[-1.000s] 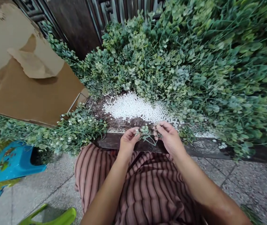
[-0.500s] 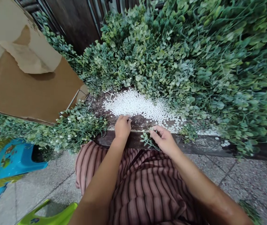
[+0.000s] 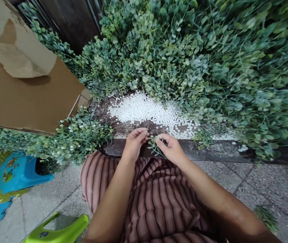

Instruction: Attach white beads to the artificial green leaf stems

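My right hand (image 3: 169, 148) pinches a small green artificial leaf sprig (image 3: 156, 148), its leaves hanging below the fingertips. Close beside it, my left hand (image 3: 135, 142) has thumb and fingers pinched together near the sprig's top; whatever sits between them is too small to make out. Just beyond both hands, a heap of small white beads (image 3: 144, 109) lies spread over a dark wooden surface (image 3: 126, 129). To the right, a loose leafy sprig (image 3: 202, 138) rests on the wooden edge.
A big pile of artificial foliage (image 3: 197, 60) covers the back and right. At left, a cardboard box (image 3: 32, 101) stands over more greenery (image 3: 83, 135). A blue stool (image 3: 19, 172) and a green stool (image 3: 60, 229) are on the tiled floor (image 3: 50, 192).
My left hand has moved from the surface near the beads toward my right hand, and the fingertips now nearly meet at the sprig. The view has shifted slightly.
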`<state>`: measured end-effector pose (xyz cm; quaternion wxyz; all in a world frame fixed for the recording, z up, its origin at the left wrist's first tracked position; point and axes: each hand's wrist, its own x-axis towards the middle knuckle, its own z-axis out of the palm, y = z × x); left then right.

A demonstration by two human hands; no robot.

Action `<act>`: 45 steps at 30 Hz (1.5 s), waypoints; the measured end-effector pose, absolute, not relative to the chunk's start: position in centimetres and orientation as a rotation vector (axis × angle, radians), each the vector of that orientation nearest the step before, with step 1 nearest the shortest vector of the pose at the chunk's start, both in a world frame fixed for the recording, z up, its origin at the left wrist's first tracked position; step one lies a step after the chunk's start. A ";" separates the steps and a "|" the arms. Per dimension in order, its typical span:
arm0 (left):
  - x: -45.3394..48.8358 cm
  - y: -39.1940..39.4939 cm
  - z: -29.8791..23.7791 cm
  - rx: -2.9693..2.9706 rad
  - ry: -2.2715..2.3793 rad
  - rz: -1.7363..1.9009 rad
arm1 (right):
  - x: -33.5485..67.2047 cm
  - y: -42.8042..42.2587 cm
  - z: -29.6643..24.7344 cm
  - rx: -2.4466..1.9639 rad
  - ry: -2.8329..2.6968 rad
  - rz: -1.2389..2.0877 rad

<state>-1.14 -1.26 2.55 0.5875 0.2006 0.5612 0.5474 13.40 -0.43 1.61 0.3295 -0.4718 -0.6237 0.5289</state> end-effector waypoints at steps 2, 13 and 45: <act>-0.5 -2.2 3.3 0.399 1.199 1.241 | 13.3 -0.5 1.8 -1.207 -1.643 1.358; 0.3 -3.5 3.4 0.362 1.179 1.207 | 13.5 -1.2 2.3 -1.154 -1.701 1.290; 1.2 -3.7 3.4 0.439 1.260 1.170 | 14.0 -1.1 2.5 -1.249 -1.706 1.204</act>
